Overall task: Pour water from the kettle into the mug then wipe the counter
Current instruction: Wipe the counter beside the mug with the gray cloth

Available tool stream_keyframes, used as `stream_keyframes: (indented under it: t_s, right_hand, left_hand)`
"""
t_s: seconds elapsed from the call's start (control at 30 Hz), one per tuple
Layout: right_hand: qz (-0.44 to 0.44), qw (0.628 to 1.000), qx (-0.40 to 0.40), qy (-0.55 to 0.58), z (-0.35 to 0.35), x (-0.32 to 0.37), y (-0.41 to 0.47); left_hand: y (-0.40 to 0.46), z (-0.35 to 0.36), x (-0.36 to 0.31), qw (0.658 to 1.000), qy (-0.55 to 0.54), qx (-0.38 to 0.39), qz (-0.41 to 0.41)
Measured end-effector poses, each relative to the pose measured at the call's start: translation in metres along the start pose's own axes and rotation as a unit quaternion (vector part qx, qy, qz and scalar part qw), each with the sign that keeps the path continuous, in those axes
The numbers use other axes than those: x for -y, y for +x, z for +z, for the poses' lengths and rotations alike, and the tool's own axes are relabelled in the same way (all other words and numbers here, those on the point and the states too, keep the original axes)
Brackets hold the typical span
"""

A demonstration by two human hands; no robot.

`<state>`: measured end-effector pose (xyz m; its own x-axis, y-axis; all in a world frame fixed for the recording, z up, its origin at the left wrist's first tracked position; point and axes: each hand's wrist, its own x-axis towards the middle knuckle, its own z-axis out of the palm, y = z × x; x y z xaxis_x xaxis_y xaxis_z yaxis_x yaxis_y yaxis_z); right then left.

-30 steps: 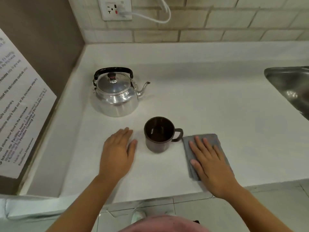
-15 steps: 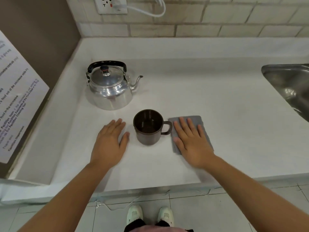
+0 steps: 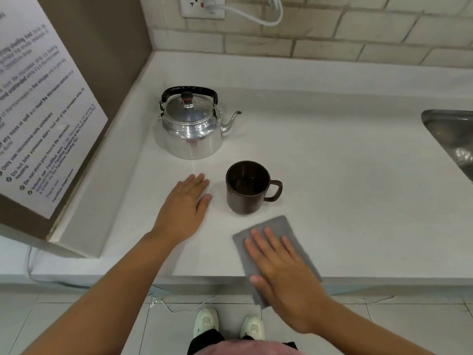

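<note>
1. Pressing flat on a grey cloth (image 3: 271,231), the right hand (image 3: 286,275) lies at about 5 o'clock from the mug, fingers (image 3: 258,242) straight and slightly spread, palm down, gripping nothing.
2. The cloth's near corner hangs past the front edge of the white counter (image 3: 345,201); its far corner lies near the mug's base, apart from it.
3. Left hand (image 3: 184,208) rests palm-down on the bare counter at 9 o'clock from the mug, fingers close together, thumb out to the side; not touching the mug.
4. Brown mug (image 3: 247,188) stands upright between the two hands, handle toward 3 o'clock. Inside looks dark; I cannot tell the water level.
5. Steel kettle (image 3: 190,129) sits at 11 o'clock from the mug, near the counter's back-left corner, lid on, black handle up, spout toward 3 o'clock. Apart from the mug and from both hands.
6. Steel sink (image 3: 453,139) at far 3 o'clock, cut by the frame edge.
7. Printed notice (image 3: 38,111) on the panel at 9 o'clock.
8. Wall socket (image 3: 202,6) with a white cable (image 3: 268,14) at 12 o'clock on the tiled wall.
</note>
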<state>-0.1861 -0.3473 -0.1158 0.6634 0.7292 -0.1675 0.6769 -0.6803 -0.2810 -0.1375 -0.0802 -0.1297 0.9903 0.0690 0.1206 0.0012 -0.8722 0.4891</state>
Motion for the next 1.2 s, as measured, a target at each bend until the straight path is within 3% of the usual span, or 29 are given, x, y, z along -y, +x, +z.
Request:
stream_keyframes:
  t_s: [0.1,0.17,0.33,0.4,0.5,0.57,0.67,0.83,0.97,1.1,1.2]
  right_hand:
    - [-0.095,0.995,0.026,0.014,0.003,0.027,0.033]
    - [-0.109,0.994,0.012,0.023,0.005,0.05,0.071]
    - [0.007,0.999,-0.008,0.042,-0.002,0.095,0.168]
    - [0.011,0.999,-0.007,0.052,-0.008,0.095,0.172]
    - [-0.039,0.993,-0.036,0.102,-0.008,0.076,0.126]
    - [-0.049,0.994,-0.027,0.09,-0.002,0.056,0.082]
    - [0.014,0.999,-0.038,0.036,0.004,0.024,0.028]
    - [0.161,0.983,-0.08,0.027,-0.007,-0.02,0.008]
    - [0.201,0.976,-0.078,0.037,-0.011,-0.041,0.029]
    - [0.192,0.977,-0.083,0.04,-0.008,-0.043,0.036]
    - [0.19,0.978,-0.081,0.038,-0.009,-0.046,0.034]
  left_hand:
    - [-0.005,-0.015,0.007,0.998,-0.061,0.022,-0.021]
    - [-0.008,-0.029,0.009,0.989,-0.131,0.006,-0.066]
    - [-0.014,-0.051,0.005,0.982,-0.15,-0.09,-0.066]
    - [-0.022,-0.051,0.003,0.981,-0.147,-0.116,-0.048]
    - [-0.038,-0.034,-0.002,0.99,-0.132,-0.043,-0.029]
    - [-0.047,-0.014,-0.002,0.998,-0.043,0.038,-0.019]
    - [-0.039,-0.002,0.006,0.993,0.09,0.08,0.02]
    - [0.006,-0.011,0.013,0.98,0.108,0.166,0.037]
    - [-0.005,-0.014,0.025,0.97,0.099,0.192,0.107]
    - [0.007,-0.023,0.031,0.973,0.126,0.193,0.027]
    - [-0.008,-0.015,0.014,0.97,0.119,0.199,0.076]
